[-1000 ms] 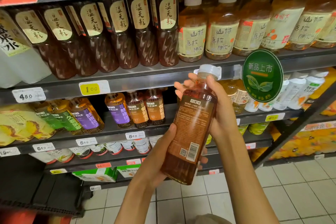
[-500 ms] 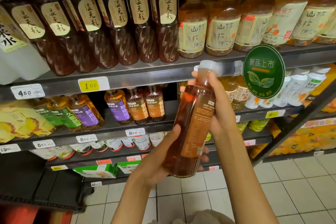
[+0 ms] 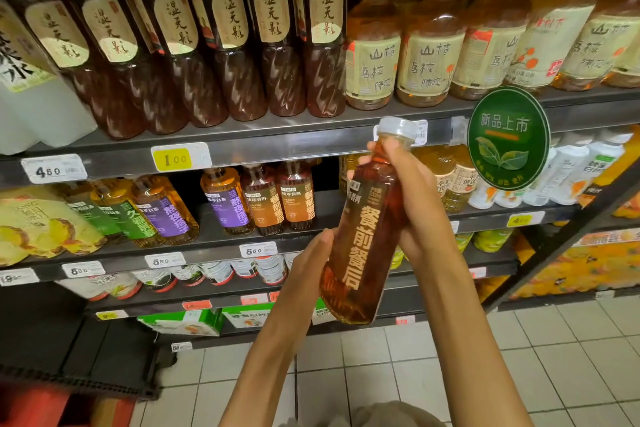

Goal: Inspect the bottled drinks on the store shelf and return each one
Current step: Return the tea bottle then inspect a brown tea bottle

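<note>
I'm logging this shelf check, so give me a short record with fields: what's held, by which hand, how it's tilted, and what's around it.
item held: brown drink bottle, white cap, front label toward camera
right hand: grips the bottle's upper part
left hand: supports the lower side, fingers mostly hidden
tilt: cap leans up and right
behind: green round sign; matching bottles on the middle shelf

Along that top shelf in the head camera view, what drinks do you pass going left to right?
White bottles → dark red-brown bottles with tan labels → amber bottles with cream labels and white caps.
</note>
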